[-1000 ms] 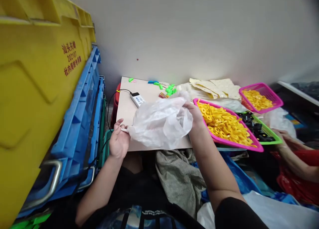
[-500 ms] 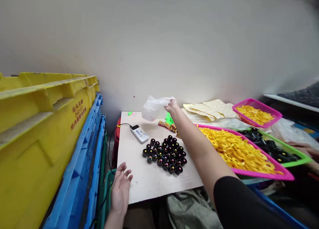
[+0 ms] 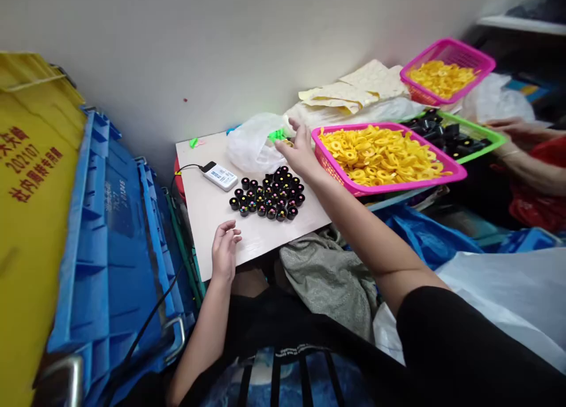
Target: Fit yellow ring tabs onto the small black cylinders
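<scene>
My right hand point(image 3: 298, 150) reaches over the pale board point(image 3: 207, 209), fingers spread and open, just right of a crumpled clear plastic bag point(image 3: 250, 144) lying at the board's far side. A cluster of several small black caps point(image 3: 269, 194) sits on the board just below that hand. My left hand point(image 3: 224, 255) rests at the board's near edge with fingers loosely apart, holding nothing. A white device with a cable point(image 3: 220, 176) lies left of the caps.
A pink basket of yellow rings point(image 3: 384, 156) stands right of the board, a green tray of black parts point(image 3: 455, 135) and a second pink basket point(image 3: 446, 71) behind it. Blue crates point(image 3: 119, 230) and a yellow crate point(image 3: 30, 177) are stacked at left. Another person's arm point(image 3: 526, 159) is at right.
Both hands held the plastic bag over the board; the right hand carried it to the far side and let it go. The left hand dropped to the board's edge. The black caps now show.
</scene>
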Motion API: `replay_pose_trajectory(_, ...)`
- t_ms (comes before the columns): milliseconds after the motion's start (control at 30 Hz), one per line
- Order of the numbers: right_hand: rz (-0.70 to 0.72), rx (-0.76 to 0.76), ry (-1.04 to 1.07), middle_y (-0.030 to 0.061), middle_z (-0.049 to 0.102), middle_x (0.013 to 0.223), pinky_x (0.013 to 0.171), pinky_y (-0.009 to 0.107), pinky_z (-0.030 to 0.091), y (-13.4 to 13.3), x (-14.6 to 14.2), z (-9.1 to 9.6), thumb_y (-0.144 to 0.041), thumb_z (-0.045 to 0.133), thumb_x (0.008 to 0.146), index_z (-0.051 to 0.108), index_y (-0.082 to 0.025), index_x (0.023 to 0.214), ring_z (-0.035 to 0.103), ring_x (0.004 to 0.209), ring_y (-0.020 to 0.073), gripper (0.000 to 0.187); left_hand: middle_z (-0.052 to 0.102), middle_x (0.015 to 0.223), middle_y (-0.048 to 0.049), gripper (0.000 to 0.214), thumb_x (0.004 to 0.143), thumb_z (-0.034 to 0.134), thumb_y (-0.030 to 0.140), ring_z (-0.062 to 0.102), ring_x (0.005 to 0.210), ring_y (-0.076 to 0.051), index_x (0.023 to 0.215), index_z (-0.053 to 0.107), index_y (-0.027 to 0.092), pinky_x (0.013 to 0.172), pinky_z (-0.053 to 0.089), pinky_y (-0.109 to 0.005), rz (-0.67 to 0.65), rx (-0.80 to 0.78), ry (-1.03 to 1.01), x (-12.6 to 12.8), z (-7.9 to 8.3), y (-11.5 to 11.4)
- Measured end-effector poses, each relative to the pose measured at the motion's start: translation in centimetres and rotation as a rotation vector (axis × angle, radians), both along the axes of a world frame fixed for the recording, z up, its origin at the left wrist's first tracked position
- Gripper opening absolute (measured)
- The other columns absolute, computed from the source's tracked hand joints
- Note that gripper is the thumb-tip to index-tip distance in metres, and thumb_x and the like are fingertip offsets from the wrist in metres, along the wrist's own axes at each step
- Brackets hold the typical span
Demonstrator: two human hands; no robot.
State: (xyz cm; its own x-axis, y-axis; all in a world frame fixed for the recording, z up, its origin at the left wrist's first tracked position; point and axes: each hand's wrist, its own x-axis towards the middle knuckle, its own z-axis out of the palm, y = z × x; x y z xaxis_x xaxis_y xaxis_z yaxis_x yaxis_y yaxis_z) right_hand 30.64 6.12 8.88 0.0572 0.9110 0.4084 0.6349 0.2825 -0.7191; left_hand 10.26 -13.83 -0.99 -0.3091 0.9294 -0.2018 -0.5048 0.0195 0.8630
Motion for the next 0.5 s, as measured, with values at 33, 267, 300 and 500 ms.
replay_pose_trajectory(33, 0.052, -0.042, -0.048, 0.0137, 0.051, 0.135, 0.105, 0.046, 0.040, -1.2, 0.5, 0.0, -0.033, 0.054, 0.088, 0.044, -0.018, 0.136, 0.048, 0.126, 0.0268, 0.051, 0.059, 0.098, -0.0033, 0.032, 0.066, 0.072, 0.034, 0.056, 0.081, -0.011, 0.093, 0.066, 0.019, 0.070, 0.045, -0.022, -0.022, -0.005, 0.069, 0.3, -0.1, 0.2)
replay_pose_trajectory(267, 0.024, -0.281, -0.256, 0.0142, 0.070, 0.111, 0.093, 0.039, 0.048, -0.3, -2.0, -0.4, -0.038, 0.057, 0.087, 0.063, -0.014, 0.118, 0.064, 0.105, 0.0278, 0.040, 0.060, 0.083, -0.0018, 0.032, 0.065, 0.070, 0.037, 0.056, 0.072, -0.010, 0.088, 0.064, 0.016, 0.066, 0.046, -0.022, 0.168, -0.043, 0.179, -0.1, -1.0, 1.6)
replay_pose_trajectory(300, 0.016, -0.299, -0.278, 0.0170, 0.068, 0.117, 0.092, 0.041, 0.049, 0.7, -3.0, -0.6, -0.040, 0.061, 0.084, 0.061, -0.013, 0.120, 0.063, 0.108, 0.0298, 0.045, 0.060, 0.081, -0.0015, 0.033, 0.064, 0.071, 0.037, 0.056, 0.070, -0.010, 0.087, 0.063, 0.016, 0.064, 0.046, -0.022, 0.200, -0.046, 0.155, -0.3, -1.4, 1.6)
replay_pose_trajectory(500, 0.297, -0.255, -0.256, 0.0228, 0.071, 0.087, 0.084, 0.045, 0.048, 6.7, -7.8, -0.7, -0.021, 0.063, 0.083, 0.067, -0.004, 0.092, 0.064, 0.097, 0.0306, 0.020, 0.060, 0.071, -0.0002, 0.035, 0.061, 0.075, 0.037, 0.056, 0.064, -0.009, 0.084, 0.062, 0.015, 0.062, 0.047, -0.021, 0.246, -0.053, 0.144, -1.5, -4.4, 1.2)
